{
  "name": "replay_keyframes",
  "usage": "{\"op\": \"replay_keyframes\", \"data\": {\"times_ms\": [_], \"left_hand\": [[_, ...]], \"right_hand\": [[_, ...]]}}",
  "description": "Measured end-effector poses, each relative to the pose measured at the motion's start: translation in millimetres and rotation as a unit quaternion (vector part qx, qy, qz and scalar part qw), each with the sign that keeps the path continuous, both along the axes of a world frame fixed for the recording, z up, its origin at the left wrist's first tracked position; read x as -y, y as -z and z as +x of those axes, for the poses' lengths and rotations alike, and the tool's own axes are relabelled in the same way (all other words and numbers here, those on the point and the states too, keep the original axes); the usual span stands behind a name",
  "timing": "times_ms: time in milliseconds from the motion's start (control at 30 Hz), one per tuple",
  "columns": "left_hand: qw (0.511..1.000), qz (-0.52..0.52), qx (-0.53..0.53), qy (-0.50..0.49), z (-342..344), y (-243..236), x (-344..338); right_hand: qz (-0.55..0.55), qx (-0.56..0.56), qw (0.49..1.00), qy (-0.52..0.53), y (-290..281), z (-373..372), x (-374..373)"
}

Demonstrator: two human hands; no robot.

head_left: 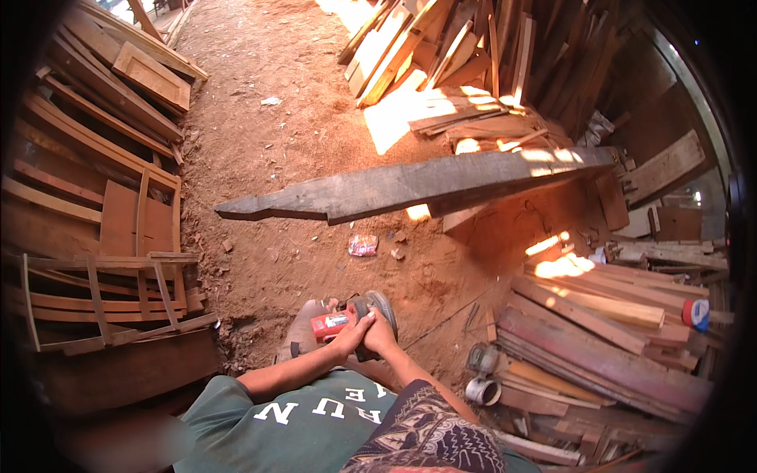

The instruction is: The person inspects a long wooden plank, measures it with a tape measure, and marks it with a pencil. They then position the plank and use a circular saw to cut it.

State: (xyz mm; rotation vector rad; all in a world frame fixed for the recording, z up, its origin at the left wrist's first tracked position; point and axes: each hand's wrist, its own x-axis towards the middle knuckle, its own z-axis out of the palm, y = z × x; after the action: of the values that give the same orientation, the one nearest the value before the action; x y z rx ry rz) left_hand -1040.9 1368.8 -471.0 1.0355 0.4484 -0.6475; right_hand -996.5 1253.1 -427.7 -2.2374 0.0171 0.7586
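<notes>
Close in front of my body I hold a red and dark angle grinder (330, 324) with a round grey disc at its right end. My left hand (352, 336) is closed over its middle. Just beside it, my right hand (380, 333) grips the tool near the disc, its fingers partly hidden by the other hand. Beyond my hands, and apart from the grinder, a long dark shaped timber beam (426, 187) stretches across the view. Its narrow, notched end points left, and its right part rests on a wooden support (473, 217).
Wooden frames and panels (142, 217) are stacked along the left. Planks (587, 315) lie piled at the right, near an open can (482, 391). More boards (441, 47) lean at the back. A cord (441, 322) and a crumpled wrapper (363, 245) lie on the sawdust-covered ground.
</notes>
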Motion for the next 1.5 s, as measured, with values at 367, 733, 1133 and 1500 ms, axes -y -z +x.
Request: {"op": "replay_keyframes", "data": {"times_ms": [367, 733, 1133, 1500], "left_hand": [[0.998, 0.005, -0.055, -0.032, -69, -19, -97], [0.988, 0.093, -0.061, -0.111, -83, -113, -278], [0.989, 0.065, 0.017, 0.128, -41, -156, -341], [0.645, 0.725, 0.196, 0.141, 156, -39, -433]], "right_hand": [[0.015, -0.006, 1.000, 0.024, 12, -71, -95], [0.337, -0.099, 0.935, -0.046, 9, -59, -281], [0.181, -0.030, 0.983, -0.011, -48, -28, -257], [0.251, 0.104, 0.951, 0.146, -106, 50, -189]]}}
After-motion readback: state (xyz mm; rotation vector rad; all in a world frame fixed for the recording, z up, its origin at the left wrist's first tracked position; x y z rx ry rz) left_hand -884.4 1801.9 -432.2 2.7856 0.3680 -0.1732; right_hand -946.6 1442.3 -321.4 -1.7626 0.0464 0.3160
